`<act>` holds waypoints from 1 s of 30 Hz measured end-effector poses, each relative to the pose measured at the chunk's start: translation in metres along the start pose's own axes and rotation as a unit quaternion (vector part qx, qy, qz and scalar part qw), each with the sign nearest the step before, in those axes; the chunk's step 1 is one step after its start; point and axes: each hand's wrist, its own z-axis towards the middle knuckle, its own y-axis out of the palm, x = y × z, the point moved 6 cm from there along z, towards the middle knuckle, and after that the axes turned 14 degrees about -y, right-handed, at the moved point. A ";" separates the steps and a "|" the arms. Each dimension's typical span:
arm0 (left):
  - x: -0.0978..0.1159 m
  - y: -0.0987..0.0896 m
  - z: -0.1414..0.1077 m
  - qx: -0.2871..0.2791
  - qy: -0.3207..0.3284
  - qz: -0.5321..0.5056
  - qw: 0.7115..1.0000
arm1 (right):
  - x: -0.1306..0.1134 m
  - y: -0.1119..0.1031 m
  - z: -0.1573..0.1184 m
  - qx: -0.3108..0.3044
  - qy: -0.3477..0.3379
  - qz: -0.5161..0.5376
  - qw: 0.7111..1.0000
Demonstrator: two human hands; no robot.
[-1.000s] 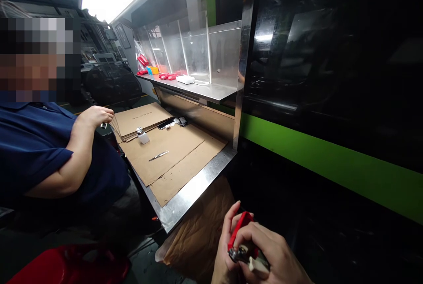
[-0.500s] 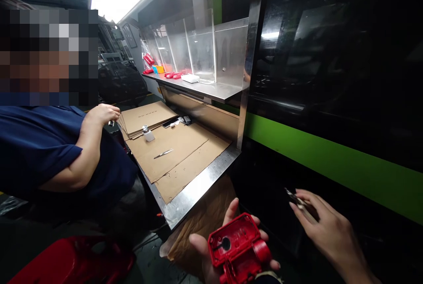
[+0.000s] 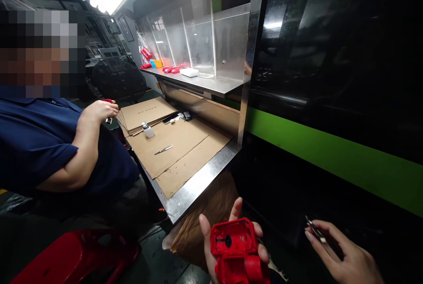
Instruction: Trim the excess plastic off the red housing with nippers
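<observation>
A red plastic housing [image 3: 236, 242] rests in my left hand [image 3: 206, 235], its open hollow side facing up and a dark round spot inside it. The fingers and thumb wrap round its edges. Off to the right, my right hand [image 3: 343, 251] pinches a slim metal tool [image 3: 319, 233] that looks like tweezers, its tip pointing up and left, apart from the housing. Another pair of tweezers [image 3: 164, 150] lies on the cardboard [image 3: 188, 143] of the bench, near a small bottle with a metal top [image 3: 148, 130].
A person in a dark blue shirt [image 3: 39, 143] stands at the left, holding something red. Stacked cardboard sheets [image 3: 148, 111] lie on the bench. Red parts [image 3: 171, 69] and a white object [image 3: 189, 72] sit on the metal shelf [image 3: 224, 84]. A red stool [image 3: 56, 257] is lower left.
My right hand with the tool has moved right and down, farther from the housing. The housing in my left hand has turned slightly and shifted. The view has shifted a little.
</observation>
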 end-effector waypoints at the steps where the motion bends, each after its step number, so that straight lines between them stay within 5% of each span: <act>1: 0.001 0.001 -0.001 0.008 -0.002 0.006 1.000 | 0.000 0.000 -0.001 0.000 -0.003 0.004 1.000; 7: 0.002 0.001 -0.005 0.010 -0.015 0.032 0.999 | 0.006 0.012 0.000 -0.024 -0.042 0.034 0.998; 20: 0.008 -0.006 -0.009 0.077 0.100 0.083 0.989 | -0.003 0.033 0.014 -0.096 -0.099 0.028 0.990; 30: 0.005 0.001 -0.006 0.075 0.065 0.068 0.993 | -0.014 0.033 0.016 -0.111 -0.137 0.038 0.984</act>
